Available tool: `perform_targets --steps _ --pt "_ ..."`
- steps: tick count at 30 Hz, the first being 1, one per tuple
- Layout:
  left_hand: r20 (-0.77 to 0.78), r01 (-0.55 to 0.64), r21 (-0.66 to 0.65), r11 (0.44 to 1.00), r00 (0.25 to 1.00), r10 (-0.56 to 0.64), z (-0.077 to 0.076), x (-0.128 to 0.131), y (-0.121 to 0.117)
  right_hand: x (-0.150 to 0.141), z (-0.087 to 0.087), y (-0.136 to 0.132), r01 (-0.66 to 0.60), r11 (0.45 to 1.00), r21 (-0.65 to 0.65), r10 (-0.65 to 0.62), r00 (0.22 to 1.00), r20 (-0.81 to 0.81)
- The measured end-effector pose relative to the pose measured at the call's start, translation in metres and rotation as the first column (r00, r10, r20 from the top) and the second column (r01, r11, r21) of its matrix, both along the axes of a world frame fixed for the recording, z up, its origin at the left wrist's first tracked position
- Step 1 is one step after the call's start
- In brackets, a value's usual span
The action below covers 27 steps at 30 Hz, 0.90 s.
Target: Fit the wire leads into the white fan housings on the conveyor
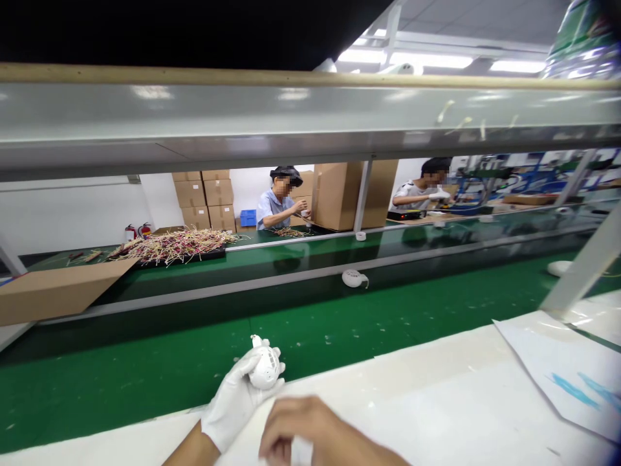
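My left hand (pixel 237 396), in a white glove, is closed around a small white rounded plastic part (pixel 265 366) and holds it over the near edge of the green belt. My right hand (pixel 303 432), bare, is at the bottom centre over the white work surface (pixel 436 395). Its fingers are curled, pinching something small and white that I cannot make out. The two hands are close together, the right just below and to the right of the left.
A green conveyor belt (pixel 145 369) runs across in front of me, with a white part (pixel 354 278) lying on its far strip. A heap of thin sticks (pixel 174 244) and a cardboard box (pixel 58 288) lie at left. Two people work at the far side. Plastic sheets (pixel 567 369) lie at right.
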<state>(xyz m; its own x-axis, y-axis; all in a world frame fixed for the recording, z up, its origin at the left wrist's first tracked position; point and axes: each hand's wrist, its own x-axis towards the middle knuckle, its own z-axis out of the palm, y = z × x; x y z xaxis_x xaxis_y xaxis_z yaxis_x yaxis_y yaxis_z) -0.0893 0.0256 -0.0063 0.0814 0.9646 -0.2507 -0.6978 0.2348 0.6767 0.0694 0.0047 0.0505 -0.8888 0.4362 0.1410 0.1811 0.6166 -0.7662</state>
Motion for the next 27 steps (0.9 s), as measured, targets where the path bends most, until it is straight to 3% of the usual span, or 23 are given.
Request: perform_targets --steps 1,3,5,7,11,17,20,24,27 --pt "-0.029 -0.026 0.023 0.999 0.999 0.026 0.0 0.0 0.0 -0.001 -0.008 0.015 0.123 0.991 -0.055 -0.13 0.98 -0.154" --pt "-0.072 -0.077 0.053 0.996 0.994 0.08 -0.001 -0.001 -0.001 -0.005 -0.031 0.043 0.247 0.938 -0.244 -0.329 0.857 -0.396" --pt "-0.102 -0.115 0.058 0.992 0.988 0.12 -0.003 -0.005 -0.001 -0.007 -0.057 0.066 0.341 0.825 -0.451 -0.542 0.704 -0.459" --pt "-0.14 -0.15 0.058 0.987 0.978 0.157 -0.006 -0.008 -0.002 -0.008 -0.076 0.08 0.362 0.739 -0.568 -0.637 0.648 -0.416" --pt "-0.219 -0.195 0.058 0.979 0.954 0.203 -0.013 -0.01 -0.002 -0.009 -0.087 0.084 0.375 0.669 -0.642 -0.681 0.656 -0.326" --pt "-0.333 -0.229 0.076 0.971 0.912 0.241 -0.019 -0.004 0.001 -0.009 -0.085 0.083 0.315 0.632 -0.708 -0.7 0.624 -0.348" --pt "-0.382 -0.255 0.1 0.962 0.883 0.274 -0.021 -0.002 0.001 -0.008 -0.085 0.082 0.232 0.584 -0.778 -0.712 0.606 -0.354" --pt "-0.446 -0.285 0.145 0.948 0.836 0.319 -0.022 0.004 0.0 -0.007 -0.081 0.079 0.038 0.46 -0.887 -0.72 0.601 -0.347" --pt "-0.486 -0.303 0.189 0.934 0.798 0.357 -0.02 0.007 0.0 -0.007 -0.079 0.077 -0.056 0.423 -0.904 -0.706 0.604 -0.368"
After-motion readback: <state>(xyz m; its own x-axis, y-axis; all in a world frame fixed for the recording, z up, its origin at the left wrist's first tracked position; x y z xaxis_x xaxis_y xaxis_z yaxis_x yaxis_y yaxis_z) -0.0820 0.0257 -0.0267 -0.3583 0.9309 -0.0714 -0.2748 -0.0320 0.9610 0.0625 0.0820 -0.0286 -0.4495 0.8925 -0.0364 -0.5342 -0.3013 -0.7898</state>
